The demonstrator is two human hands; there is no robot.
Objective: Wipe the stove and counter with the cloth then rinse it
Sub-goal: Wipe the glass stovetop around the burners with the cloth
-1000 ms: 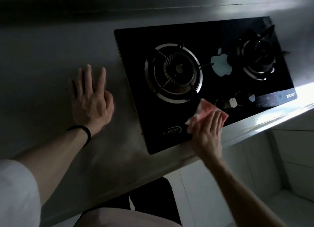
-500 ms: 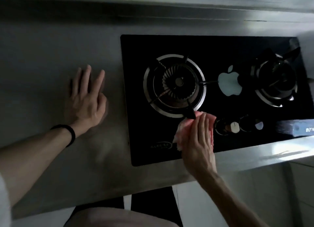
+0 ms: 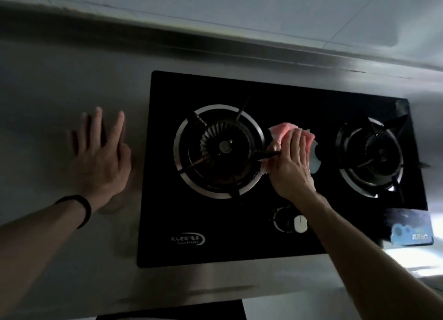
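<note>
Dim light; edges of the view are blurred.

Right hand [image 3: 291, 161]: palm down on the black glass gas stove [image 3: 239, 247], fingers straight and held close together, lying flat on the pink cloth [image 3: 282, 131]. No pinch seen.

Cloth: bunched under the right fingers, in the strip of glass between the left burner [image 3: 219, 150] and the right burner [image 3: 370, 156]. Pink shows past the fingertips on the far side and along the thumb side of the hand. Just beside its right edge is a white apple-shaped mark [image 3: 316, 162], partly covered by the hand. One dark prong of the left pan support [image 3: 265, 153] reaches to the cloth at the thumb side; I cannot tell if it lies over or under the fabric.

Left hand [image 3: 100, 156]: flat on the grey counter [image 3: 60, 79], fingers spread, just left of the stove edge and apart from it. Black wristband [image 3: 82, 210] on that wrist.

A white control knob [image 3: 300, 223] sits near the stove's front edge, beside the right forearm.
</note>
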